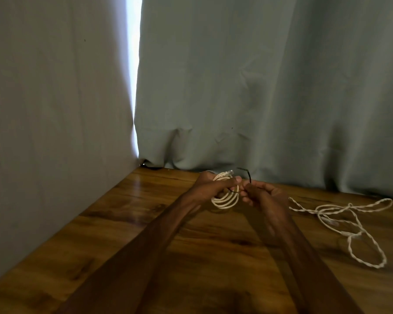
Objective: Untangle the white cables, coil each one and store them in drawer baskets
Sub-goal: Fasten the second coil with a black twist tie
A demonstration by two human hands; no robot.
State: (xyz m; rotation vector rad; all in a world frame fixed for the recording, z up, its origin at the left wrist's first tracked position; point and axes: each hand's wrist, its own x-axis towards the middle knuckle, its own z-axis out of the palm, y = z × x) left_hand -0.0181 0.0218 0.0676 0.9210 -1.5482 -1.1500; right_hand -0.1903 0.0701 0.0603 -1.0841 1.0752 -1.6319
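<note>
Our left hand grips the coiled cable; our right hand, just to its right, pinches the black tie.

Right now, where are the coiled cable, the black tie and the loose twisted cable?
coiled cable [225, 201], head view, its lower loops.
black tie [249, 175], head view, upright free end.
loose twisted cable [377, 266], head view, bottom of nearest loop.

A wooden table with dark grain fills the view from 4 to 8 o'clock. One grey-blue curtain hangs from 12 to 3, another from 9 to 11, with a bright gap between them at 11
</note>
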